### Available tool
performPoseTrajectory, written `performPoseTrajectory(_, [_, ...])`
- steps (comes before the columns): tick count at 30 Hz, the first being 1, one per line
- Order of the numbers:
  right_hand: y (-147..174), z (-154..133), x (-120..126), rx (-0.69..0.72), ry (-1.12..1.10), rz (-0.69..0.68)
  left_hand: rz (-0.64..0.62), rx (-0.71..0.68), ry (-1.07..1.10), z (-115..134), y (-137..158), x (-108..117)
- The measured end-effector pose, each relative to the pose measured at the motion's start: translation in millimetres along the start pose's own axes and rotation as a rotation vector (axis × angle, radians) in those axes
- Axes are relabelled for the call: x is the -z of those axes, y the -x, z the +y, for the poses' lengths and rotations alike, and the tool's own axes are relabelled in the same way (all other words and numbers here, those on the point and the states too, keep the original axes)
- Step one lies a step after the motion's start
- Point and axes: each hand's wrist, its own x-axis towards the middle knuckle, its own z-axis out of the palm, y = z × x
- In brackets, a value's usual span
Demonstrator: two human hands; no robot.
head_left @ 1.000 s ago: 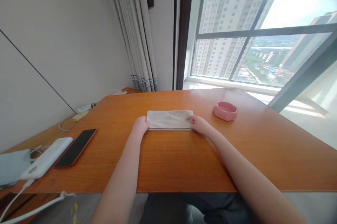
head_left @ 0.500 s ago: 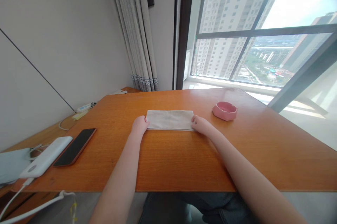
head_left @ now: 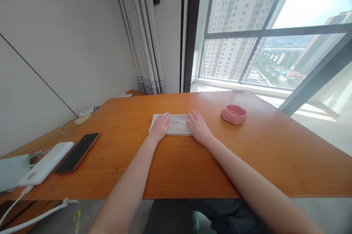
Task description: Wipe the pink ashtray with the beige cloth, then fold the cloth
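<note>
A folded whitish cloth (head_left: pixel 178 124) lies flat on the wooden table in front of me, its long side running left to right. My left hand (head_left: pixel 161 127) rests palm down over the cloth's left part, fingers stretched out. Over its right part lies my right hand (head_left: pixel 199 127), also palm down with the fingers spread. Between the two hands the middle of the cloth shows. Both hands hide the cloth's surface beneath them.
A pink ashtray (head_left: pixel 234 114) stands right of the cloth. To the left lie a black phone (head_left: pixel 77 153) and a white power bank (head_left: pixel 46 163) with a cable. The brown table (head_left: pixel 189 175) ends just before my lap. A large window is at the right.
Both hands have let go of the cloth's side edges and moved inward onto its top. Their fingers have opened out flat. The cloth stays in place.
</note>
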Motion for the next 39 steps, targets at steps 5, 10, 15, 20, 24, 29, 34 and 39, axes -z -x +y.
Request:
performPoseTrajectory(5, [3, 0, -17, -0.090, 0.074, -0.263, -0.303, 0.134, -0.108, -7, -1, -20])
performPoseTrajectory(10, [-2, -6, -9, -0.126, 0.140, -0.296, -0.252, 0.238, -0.148, -9, -3, -21])
performPoseTrajectory(15, [-14, -28, -6, -0.185, 0.174, -0.208, -0.078, 0.254, -0.162, -15, -5, -20])
performPoseTrajectory(20, [-22, -38, -19, -0.262, 0.178, -0.144, 0.002, 0.292, -0.251, -22, -8, -18])
performPoseTrajectory(24, [-23, -30, -30, 0.023, 0.135, -0.116, 0.007, 0.172, -0.289, -20, -11, -21])
performPoseTrajectory(29, [-25, -24, -33, 0.005, 0.073, -0.228, -0.278, 0.069, -0.178, -21, -12, -22])
performPoseTrajectory(34, [-24, -17, -25, -0.206, 0.087, -0.308, -0.281, 0.267, -0.200, -32, -11, -21])
performPoseTrajectory(39, [-22, -14, -25, -0.382, 0.108, -0.254, -0.134, 0.475, -0.243, -36, -5, -16])
